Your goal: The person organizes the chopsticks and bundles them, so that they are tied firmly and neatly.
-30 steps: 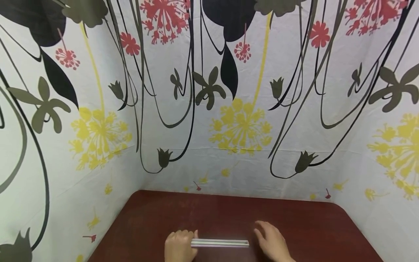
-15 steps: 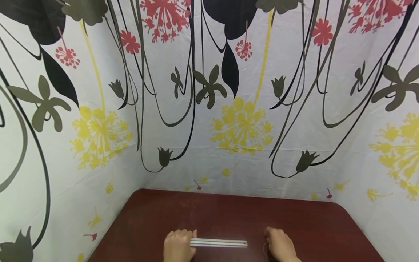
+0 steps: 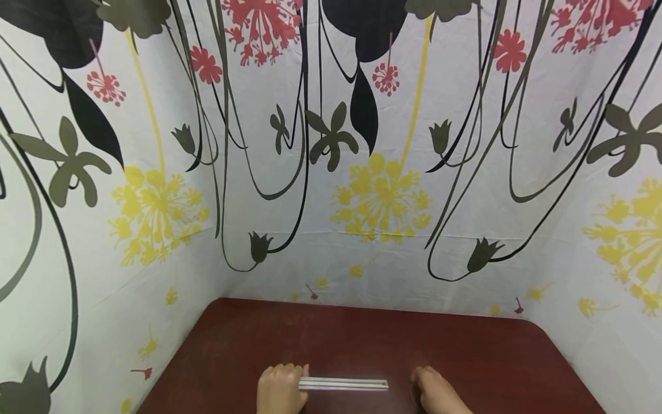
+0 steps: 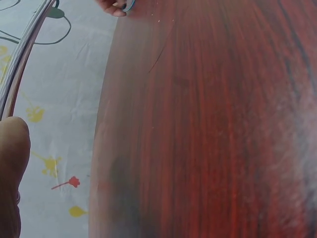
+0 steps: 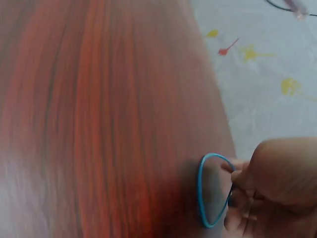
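In the head view my left hand (image 3: 281,388) grips a small bundle of slim silvery chopsticks (image 3: 345,384). They lie level and stick out to the right from the fist, above the table. The left wrist view has the thumb and the silvery chopsticks (image 4: 21,59) at its left edge. My right hand (image 3: 441,393) is to the right, apart from the chopsticks' free end. In the right wrist view its fingers (image 5: 237,178) pinch a thin blue rubber band (image 5: 200,186), which hangs as an open loop. The ends of the chopsticks inside the left fist are hidden.
Both hands are over a dark red wood-grain table (image 3: 331,339) with rounded far corners. White cloth walls (image 3: 383,276) printed with flowers stand behind the table and along its sides.
My right hand has moved away from the chopsticks' end, and its fingers have closed from a looser spread into a pinch. My left hand and the chopsticks have shifted very slightly left.
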Demonstrator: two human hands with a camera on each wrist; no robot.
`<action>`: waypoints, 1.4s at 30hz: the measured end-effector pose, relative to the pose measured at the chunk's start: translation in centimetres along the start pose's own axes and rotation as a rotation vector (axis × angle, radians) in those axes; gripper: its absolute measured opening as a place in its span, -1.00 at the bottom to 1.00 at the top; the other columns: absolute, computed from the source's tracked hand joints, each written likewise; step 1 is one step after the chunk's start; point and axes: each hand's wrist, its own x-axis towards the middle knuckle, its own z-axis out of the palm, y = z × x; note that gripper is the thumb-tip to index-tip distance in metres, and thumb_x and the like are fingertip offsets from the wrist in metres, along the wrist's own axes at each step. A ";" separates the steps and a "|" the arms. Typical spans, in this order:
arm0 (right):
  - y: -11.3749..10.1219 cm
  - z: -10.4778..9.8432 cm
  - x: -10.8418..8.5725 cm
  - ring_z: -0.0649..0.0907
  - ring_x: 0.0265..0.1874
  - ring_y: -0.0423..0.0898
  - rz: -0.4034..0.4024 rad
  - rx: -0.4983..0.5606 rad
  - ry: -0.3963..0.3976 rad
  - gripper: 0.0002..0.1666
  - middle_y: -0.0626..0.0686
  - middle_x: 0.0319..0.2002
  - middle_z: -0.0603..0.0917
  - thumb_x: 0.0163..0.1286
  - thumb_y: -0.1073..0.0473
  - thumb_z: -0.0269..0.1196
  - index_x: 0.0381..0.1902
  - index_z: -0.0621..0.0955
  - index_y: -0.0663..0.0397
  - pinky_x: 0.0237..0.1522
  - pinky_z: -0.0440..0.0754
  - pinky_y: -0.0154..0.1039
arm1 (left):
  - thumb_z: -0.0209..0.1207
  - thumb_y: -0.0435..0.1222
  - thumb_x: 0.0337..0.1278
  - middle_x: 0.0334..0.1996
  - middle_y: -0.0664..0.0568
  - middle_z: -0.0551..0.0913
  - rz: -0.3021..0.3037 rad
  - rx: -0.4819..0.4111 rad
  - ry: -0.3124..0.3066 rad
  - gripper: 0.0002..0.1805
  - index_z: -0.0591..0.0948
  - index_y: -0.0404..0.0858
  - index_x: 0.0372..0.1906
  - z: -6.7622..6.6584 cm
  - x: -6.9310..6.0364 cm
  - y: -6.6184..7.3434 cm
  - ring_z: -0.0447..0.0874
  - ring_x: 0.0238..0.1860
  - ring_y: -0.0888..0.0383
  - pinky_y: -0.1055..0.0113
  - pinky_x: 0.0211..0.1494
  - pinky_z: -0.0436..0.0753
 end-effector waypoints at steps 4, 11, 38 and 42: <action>-0.5 -0.1 -0.1 0.48 -0.37 -0.18 -0.205 0.026 0.080 -0.81 -0.05 -0.37 0.50 0.31 0.49 0.15 -0.32 0.59 0.12 -0.33 0.51 -0.15 | 0.03 -0.16 0.07 -0.86 0.24 0.18 -0.016 -0.016 -0.048 -0.54 0.18 -0.02 -0.86 0.2 -0.4 -0.1 -0.12 -0.71 0.34 0.43 -0.67 0.04; -4.1 -0.7 -0.8 0.65 -0.39 -0.31 -0.259 0.163 0.261 -0.95 -0.06 -0.32 0.76 0.38 0.25 0.30 -0.27 0.71 0.07 -0.34 0.61 -0.27 | 0.16 -0.18 -0.06 -0.85 0.19 0.30 -0.024 -0.034 -0.086 -0.58 0.25 -0.05 -0.85 -0.2 0.0 0.0 0.13 -0.82 0.23 0.38 -0.68 0.08; -8.3 2.0 -2.2 0.72 -0.52 -0.12 -0.440 0.788 0.028 -0.76 0.39 -0.37 0.64 0.60 0.29 -0.01 -0.11 0.58 0.33 -0.44 0.71 0.00 | 0.18 -0.19 -0.02 -0.86 0.18 0.25 -0.109 -0.003 -0.019 -0.56 0.28 -0.08 -0.86 -0.6 4.0 -0.8 0.02 -0.82 0.25 0.39 -0.70 0.06; -8.4 2.2 -2.3 0.72 -0.55 -0.12 -0.284 0.891 0.070 -0.68 0.31 -0.40 0.68 0.60 0.19 0.03 -0.14 0.55 0.42 -0.45 0.72 -0.05 | 0.18 -0.20 -0.02 -0.87 0.16 0.26 -0.111 0.000 -0.019 -0.55 0.26 -0.08 -0.86 -0.8 4.2 -0.8 0.06 -0.83 0.23 0.38 -0.70 0.07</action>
